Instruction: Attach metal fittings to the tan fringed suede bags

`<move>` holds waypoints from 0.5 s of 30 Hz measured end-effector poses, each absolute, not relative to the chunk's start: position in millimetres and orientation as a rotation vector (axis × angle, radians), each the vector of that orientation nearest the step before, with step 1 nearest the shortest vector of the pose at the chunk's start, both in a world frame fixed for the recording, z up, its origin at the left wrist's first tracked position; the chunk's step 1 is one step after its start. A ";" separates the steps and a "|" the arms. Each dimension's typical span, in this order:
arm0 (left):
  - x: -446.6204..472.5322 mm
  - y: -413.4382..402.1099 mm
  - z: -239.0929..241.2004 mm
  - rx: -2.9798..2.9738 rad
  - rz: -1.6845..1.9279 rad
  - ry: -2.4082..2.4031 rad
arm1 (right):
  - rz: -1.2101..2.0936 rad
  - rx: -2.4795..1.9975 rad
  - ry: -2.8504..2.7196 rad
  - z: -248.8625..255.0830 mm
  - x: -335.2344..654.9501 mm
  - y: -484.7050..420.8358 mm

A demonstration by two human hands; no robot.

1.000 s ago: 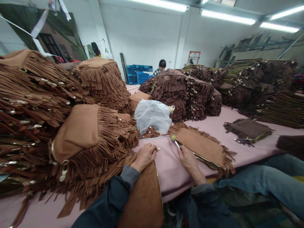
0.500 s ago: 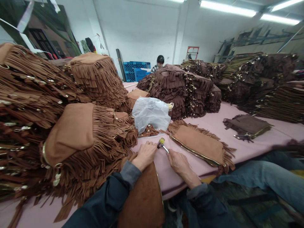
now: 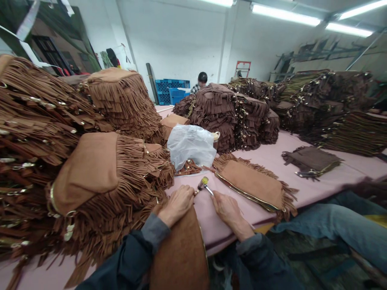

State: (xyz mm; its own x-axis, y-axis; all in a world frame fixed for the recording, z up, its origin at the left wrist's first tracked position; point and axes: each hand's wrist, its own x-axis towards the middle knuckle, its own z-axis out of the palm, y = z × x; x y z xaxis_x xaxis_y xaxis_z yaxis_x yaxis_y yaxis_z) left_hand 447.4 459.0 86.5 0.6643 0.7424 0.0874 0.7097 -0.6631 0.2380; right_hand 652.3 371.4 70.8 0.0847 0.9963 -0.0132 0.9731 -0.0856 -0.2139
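My right hand grips the metal shaft of a small hammer with a yellow-tipped head, which hovers just right of my left hand. My left hand is closed on the pink table, its fingertips pinching a tiny part I cannot make out at the top corner of a tan suede bag that lies across my lap and the table edge. A tan fringed bag with a gold zip lies flat just beyond my right hand.
Tall stacks of tan fringed bags crowd the left. Dark brown stacks fill the back and right. A white plastic bag sits mid-table. One dark brown bag lies alone at right. A person sits far behind, by blue crates.
My right hand swung the hammer leftward from beside the flat tan bag to just next to my left fingertips. My left hand stayed put on the bag's corner.
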 end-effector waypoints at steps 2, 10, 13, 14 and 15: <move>441.8 450.1 78.1 2.683 0.368 1.200 | 0.223 -2.180 -2.027 70.2 651.8 370.3; 445.9 448.3 60.1 2.632 0.529 1.298 | 0.224 -2.067 -1.973 63.9 652.9 365.9; 446.1 448.4 57.5 2.623 0.544 1.324 | 0.276 -1.920 -1.961 67.0 651.8 362.2; 446.1 448.4 57.2 2.622 0.543 1.331 | 0.292 -1.882 -1.967 68.5 650.6 360.6; 446.3 448.4 57.1 2.622 0.539 1.339 | 0.303 -1.849 -1.973 69.9 649.2 359.0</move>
State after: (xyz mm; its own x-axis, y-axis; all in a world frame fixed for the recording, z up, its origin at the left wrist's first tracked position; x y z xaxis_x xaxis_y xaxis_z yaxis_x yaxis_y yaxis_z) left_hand 446.3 448.4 57.1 0.5377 0.8060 0.2473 0.7527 -0.5911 0.2898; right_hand 649.2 359.0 69.9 -0.0294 0.9880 0.1515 0.8972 0.0929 -0.4317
